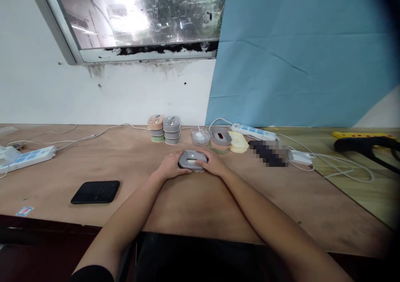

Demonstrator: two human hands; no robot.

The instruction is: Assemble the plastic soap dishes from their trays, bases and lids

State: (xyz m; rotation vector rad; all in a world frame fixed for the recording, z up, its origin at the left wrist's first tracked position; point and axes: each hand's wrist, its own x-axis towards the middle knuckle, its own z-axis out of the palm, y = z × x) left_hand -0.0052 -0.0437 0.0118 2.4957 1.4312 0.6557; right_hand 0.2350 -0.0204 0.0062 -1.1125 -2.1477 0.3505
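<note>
The left grip [171, 165] and right grip [213, 162] clasp a gray box [190, 155] from both sides, mid-frame on the desk [190, 202]; a black phone [95, 192] lies lower left.

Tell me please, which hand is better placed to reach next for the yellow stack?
Probably the right hand: it is nearer the yellow stack, which lies on that side. The left hand is farther, at the other end of the gray container, which both touch.
</note>
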